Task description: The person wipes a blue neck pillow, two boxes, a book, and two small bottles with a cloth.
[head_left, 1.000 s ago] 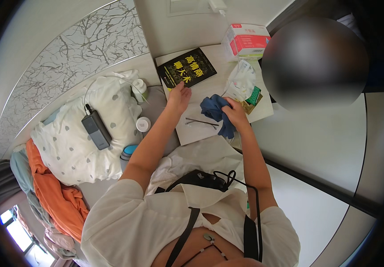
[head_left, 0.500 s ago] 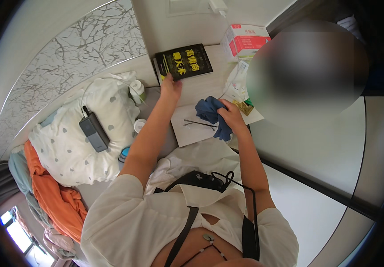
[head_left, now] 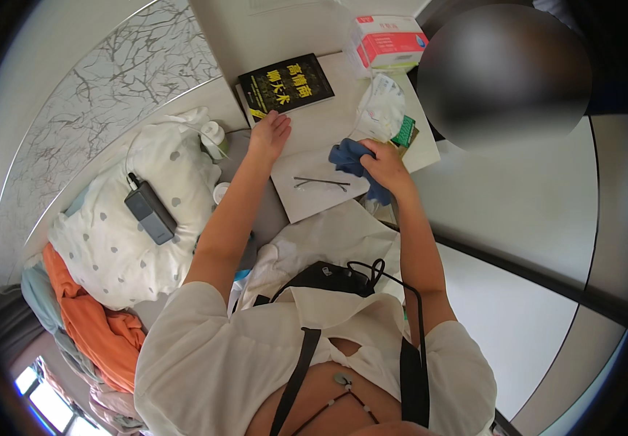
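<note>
A black book with yellow lettering lies at the back left of the pale tabletop. Beside its near edge is my left hand, empty, the fingers stretched out. My right hand grips a crumpled dark blue cloth, which hangs over the tabletop's right part. To the left of the cloth, a pair of thin-framed glasses rests on the surface. Behind the right hand lie a white plastic packet and a small green packet.
A red and white box stands at the back right. Left of the tabletop are a white bottle, a pillow with grey hearts and a dark power bank with a cable. Orange clothing lies farther left.
My left hand has come away from the book's near corner, its fingers now straighter. My right hand still holds the cloth, now a little farther from the glasses. The view has shifted slightly.
</note>
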A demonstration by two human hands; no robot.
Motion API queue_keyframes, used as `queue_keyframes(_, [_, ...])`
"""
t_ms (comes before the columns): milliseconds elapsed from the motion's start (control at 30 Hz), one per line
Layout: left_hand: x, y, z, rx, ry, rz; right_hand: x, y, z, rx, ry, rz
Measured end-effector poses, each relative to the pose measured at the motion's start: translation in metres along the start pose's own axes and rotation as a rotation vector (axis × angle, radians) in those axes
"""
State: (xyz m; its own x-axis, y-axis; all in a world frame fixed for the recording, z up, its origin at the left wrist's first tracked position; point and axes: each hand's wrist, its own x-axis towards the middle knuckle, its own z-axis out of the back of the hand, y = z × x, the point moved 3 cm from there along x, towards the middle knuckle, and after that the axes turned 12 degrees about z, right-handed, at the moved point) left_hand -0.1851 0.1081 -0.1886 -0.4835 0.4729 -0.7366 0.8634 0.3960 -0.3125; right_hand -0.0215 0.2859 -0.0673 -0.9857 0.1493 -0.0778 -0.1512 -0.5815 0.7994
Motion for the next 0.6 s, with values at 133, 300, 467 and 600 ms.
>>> queue_keyframes(133, [-0.044,0.024,-0.005,0.234,0.07,-0.049,-0.015,-0.013,0.027,-0.24,-0.039,-0.09])
queue_keyframes(300, [-0.069,0.061,-0.009,0.403,0.089,-0.05,-0.016,-0.053,0.017,-0.201,-0.185,0.068])
queue_keyframes(467, [-0.081,0.078,-0.018,0.42,0.088,-0.128,-0.004,-0.039,-0.015,-0.062,-0.321,0.374])
queue_keyframes(600, [-0.079,0.085,-0.02,0.437,0.107,-0.121,-0.004,-0.071,-0.013,0.142,-0.523,0.139])
